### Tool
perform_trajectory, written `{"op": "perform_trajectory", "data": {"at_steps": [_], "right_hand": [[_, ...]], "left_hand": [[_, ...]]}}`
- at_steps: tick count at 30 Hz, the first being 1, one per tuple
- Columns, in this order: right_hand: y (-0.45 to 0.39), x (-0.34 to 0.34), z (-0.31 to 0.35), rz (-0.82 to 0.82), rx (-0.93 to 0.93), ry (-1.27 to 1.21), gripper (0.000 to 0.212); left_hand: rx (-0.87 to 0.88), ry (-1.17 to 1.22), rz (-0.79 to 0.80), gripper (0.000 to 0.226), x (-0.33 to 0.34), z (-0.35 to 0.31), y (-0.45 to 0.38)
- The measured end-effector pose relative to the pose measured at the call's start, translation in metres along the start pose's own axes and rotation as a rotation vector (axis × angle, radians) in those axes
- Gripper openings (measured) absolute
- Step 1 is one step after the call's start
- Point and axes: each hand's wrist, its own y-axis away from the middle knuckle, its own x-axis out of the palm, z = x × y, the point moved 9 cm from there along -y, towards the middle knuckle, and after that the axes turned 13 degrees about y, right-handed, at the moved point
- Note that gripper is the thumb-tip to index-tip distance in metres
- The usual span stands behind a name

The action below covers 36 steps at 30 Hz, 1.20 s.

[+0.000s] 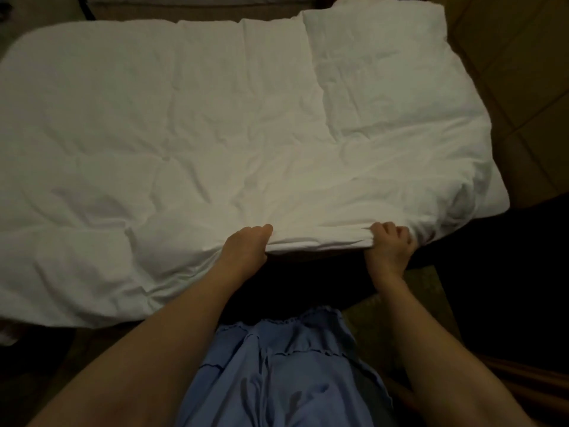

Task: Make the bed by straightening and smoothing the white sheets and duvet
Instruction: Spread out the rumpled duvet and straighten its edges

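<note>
Wrinkled white fabric duvet (234, 131) covers bed | left hand (246, 241) pinches its near edge | right hand (388, 241) clutches bunched edge nearby

We note dim room light. Tan floor tiles (523, 87) lie to the right; patterned carpet (425, 291) sits nearer us.

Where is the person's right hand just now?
In the head view, the right hand grips the near edge of the white fabric duvet, right of centre, close to the left hand holding the same edge.
</note>
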Motion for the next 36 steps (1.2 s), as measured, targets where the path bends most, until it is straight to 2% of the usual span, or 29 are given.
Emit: {"op": "perform_trajectory", "data": {"at_steps": [2, 5, 8, 11, 14, 17, 21, 24, 27, 29, 31, 33, 34, 35, 36], "right_hand": [[-0.009, -0.001, -0.003, 0.019, 0.037, -0.149, 0.021], [-0.021, -0.019, 0.010, -0.043, -0.048, -0.389, 0.009], [-0.027, -0.034, 0.019, -0.057, -0.158, -0.491, 0.004], [-0.025, -0.036, 0.019, -0.045, -0.251, -0.510, 0.009], [-0.026, -0.030, -0.010, -0.078, -0.345, -0.402, 0.010], [-0.035, -0.015, -0.038, -0.077, -0.455, -0.147, 0.035], [-0.058, -0.003, -0.050, -0.034, -0.532, -0.017, 0.044], [-0.066, 0.012, -0.048, 0.125, -0.515, -0.105, 0.044], [-0.054, 0.016, -0.037, 0.277, -0.584, -0.287, 0.030], [-0.061, 0.004, -0.035, 0.323, -0.646, -0.318, 0.021], [-0.077, -0.027, -0.037, 0.226, -0.731, -0.308, 0.015], [-0.093, -0.066, -0.048, -0.046, -0.732, -0.374, 0.014], [-0.093, -0.071, -0.054, -0.112, -0.705, -0.419, 0.018], [-0.087, -0.062, -0.062, -0.096, -0.652, -0.439, 0.024], [-0.077, -0.040, -0.067, 0.023, -0.592, -0.423, 0.028]], "left_hand": [[-0.053, 0.003, -0.016, 0.035, -0.002, -0.004, 0.000], [-0.090, -0.061, -0.071, 0.065, -0.001, -0.016, 0.000], [0.023, -0.080, -0.105, 0.086, 0.017, -0.081, -0.017], [0.096, -0.079, -0.136, 0.075, 0.033, -0.148, -0.042], [0.076, -0.123, -0.126, 0.044, 0.043, -0.175, -0.057], [-0.005, -0.125, -0.146, 0.029, 0.044, -0.182, -0.061], [-0.101, -0.122, -0.186, 0.030, 0.039, -0.181, -0.053], [-0.159, -0.107, -0.230, 0.028, 0.031, -0.176, -0.051], [-0.188, -0.102, -0.211, 0.026, 0.029, -0.172, -0.049], [-0.185, -0.117, -0.163, 0.030, 0.034, -0.173, -0.051], [-0.157, -0.128, -0.181, 0.040, 0.027, -0.181, -0.054], [-0.009, -0.150, -0.370, 0.051, -0.001, -0.200, -0.055], [0.067, -0.162, -0.477, 0.052, -0.016, -0.207, -0.053], [0.127, -0.176, -0.511, 0.050, -0.023, -0.212, -0.050], [0.125, -0.200, -0.424, 0.048, -0.014, -0.208, -0.052]]}}
